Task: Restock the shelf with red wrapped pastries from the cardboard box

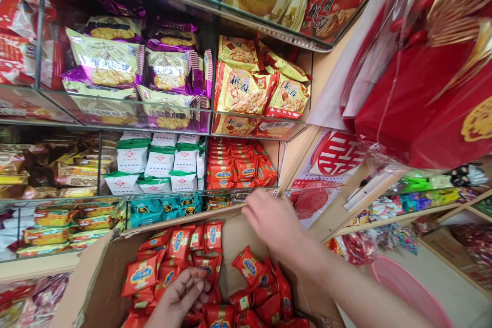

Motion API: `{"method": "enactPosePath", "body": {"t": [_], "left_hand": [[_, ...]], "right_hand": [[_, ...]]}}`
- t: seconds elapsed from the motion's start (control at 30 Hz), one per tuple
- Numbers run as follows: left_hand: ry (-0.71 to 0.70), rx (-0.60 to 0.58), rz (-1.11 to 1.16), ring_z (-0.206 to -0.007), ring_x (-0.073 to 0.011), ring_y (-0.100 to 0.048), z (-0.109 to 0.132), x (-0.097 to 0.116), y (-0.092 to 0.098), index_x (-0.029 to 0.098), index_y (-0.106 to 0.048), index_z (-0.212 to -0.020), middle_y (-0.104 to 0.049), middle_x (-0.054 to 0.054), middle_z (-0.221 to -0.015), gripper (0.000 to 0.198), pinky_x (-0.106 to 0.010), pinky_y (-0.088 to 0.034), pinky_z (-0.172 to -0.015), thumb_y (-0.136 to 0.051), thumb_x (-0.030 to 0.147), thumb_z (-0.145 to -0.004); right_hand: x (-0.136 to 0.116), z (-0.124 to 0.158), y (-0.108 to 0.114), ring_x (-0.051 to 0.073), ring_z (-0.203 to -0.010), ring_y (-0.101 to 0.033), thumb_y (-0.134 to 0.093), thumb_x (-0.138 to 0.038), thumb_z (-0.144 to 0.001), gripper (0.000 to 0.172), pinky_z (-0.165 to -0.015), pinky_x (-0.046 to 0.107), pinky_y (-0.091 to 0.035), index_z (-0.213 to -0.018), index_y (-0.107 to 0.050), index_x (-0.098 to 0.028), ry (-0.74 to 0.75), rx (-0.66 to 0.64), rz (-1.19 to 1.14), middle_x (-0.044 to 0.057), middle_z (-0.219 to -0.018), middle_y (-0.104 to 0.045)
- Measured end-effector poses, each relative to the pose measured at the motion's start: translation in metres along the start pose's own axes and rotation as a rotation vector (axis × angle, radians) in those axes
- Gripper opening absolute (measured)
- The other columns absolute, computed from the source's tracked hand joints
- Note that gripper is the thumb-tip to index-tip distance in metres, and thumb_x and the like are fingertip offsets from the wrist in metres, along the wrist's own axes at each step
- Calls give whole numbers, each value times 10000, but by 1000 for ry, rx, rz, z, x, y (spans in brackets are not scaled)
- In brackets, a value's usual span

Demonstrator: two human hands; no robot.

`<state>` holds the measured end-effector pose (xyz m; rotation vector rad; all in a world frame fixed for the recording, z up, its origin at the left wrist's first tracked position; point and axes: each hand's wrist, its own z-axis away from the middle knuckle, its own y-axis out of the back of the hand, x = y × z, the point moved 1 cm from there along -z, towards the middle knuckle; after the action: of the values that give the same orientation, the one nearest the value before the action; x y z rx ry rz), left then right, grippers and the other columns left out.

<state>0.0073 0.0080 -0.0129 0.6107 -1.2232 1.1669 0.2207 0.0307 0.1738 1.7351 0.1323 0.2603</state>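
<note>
A cardboard box (161, 226) full of small red snack packets (141, 272) stands below the shelves. My left hand (186, 289) is low over these packets, its fingers curled in against the thumb. Whatever it may be pinching is hidden. Above the box's far right side is my right hand (271, 220), slightly blurred, with its fingers loosely bent and nothing visible in them. Just beyond its fingertips, a shelf compartment holds a stack of matching red packets (232, 168).
Glass-edged shelves hold purple-and-cream biscuit packets (111, 61), yellow-and-red ones (246, 89) and green-and-white packets (159, 161). Red wrapped decorations (423, 97) hang at the upper right. A pink tub (403, 287) stands at the lower right, near further shelving.
</note>
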Motion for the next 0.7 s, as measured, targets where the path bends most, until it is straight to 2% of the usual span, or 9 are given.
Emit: {"method": "enactPosePath", "body": {"t": [0.03, 0.1, 0.17, 0.2, 0.3, 0.43, 0.53, 0.6, 0.7], "left_hand": [[-1, 3, -2, -656, -128, -598, 1, 1, 0, 218, -604, -878, -675, 6, -745, 356, -235, -436, -591, -650, 503, -671], [4, 12, -8, -653, -128, -598, 3, 2, -1, 219, -599, -882, -672, 9, -741, 372, -235, -435, -590, -658, 509, -657], [11, 19, -9, -652, -129, -601, 4, 1, -1, 220, -594, -885, -675, 8, -743, 391, -234, -436, -588, -660, 522, -646], [12, 21, -12, -653, -130, -603, 4, 1, -1, 220, -592, -888, -676, 7, -745, 393, -233, -437, -586, -657, 524, -648], [11, 18, -17, -656, -128, -606, 3, 2, -1, 220, -589, -881, -676, 8, -739, 370, -229, -439, -584, -652, 511, -662], [21, 8, -17, -688, -145, -624, 4, 13, -6, 218, -588, -915, -691, -15, -815, 396, -254, -472, -638, -663, 505, -653], [53, 6, 11, -836, -197, -636, 12, 32, -17, 249, -522, -1099, -673, -44, -1006, 547, -318, -506, -728, -681, 496, -637], [20, -5, -4, -961, -221, -603, 16, 48, -26, 255, -490, -1164, -660, -44, -1055, 562, -315, -511, -740, -669, 456, -671], [-68, -17, -58, -894, -195, -621, 20, 67, -36, 211, -555, -1113, -688, -31, -1006, 455, -285, -496, -774, -665, 378, -703]], "right_hand": [[-11, 11, -11, 192, -812, -613, -352, -290, -910, 260, -672, 284, -483, -911, -588, -180, 58, -89, -75, 78, -897, -602], [-27, 28, -41, 237, -846, -614, -517, -340, -831, 266, -703, 328, -490, -987, -595, -139, 31, -299, -150, 117, -941, -615], [-34, 38, -75, 293, -933, -597, -672, -303, -702, 526, -746, 365, -486, -1154, -524, -79, -84, -466, -179, 189, -1079, -579], [-35, 41, -90, 305, -958, -590, -695, -254, -667, 614, -761, 369, -483, -1209, -482, -61, -127, -512, -190, 212, -1126, -555], [-33, 44, -117, 291, -959, -594, -614, -112, -669, 605, -785, 368, -470, -1249, -448, -86, -136, -493, -215, 195, -1128, -566], [-29, 44, -111, 304, -988, -567, -622, -117, -597, 641, -835, 426, -429, -1217, -459, -128, -73, -394, -330, 152, -1056, -609], [-32, 44, -88, 246, -1073, -517, -602, -143, -624, 659, -898, 361, -404, -1254, -411, -177, 73, -274, -610, 103, -1142, -574], [-38, 45, -74, 201, -1131, -476, -604, -158, -653, 693, -938, 308, -382, -1298, -355, -201, 182, -223, -828, 78, -1219, -530], [-45, 45, -66, 177, -1128, -472, -644, -208, -674, 608, -954, 300, -368, -1242, -426, -220, 133, -118, -1100, 53, -1225, -524]]}}
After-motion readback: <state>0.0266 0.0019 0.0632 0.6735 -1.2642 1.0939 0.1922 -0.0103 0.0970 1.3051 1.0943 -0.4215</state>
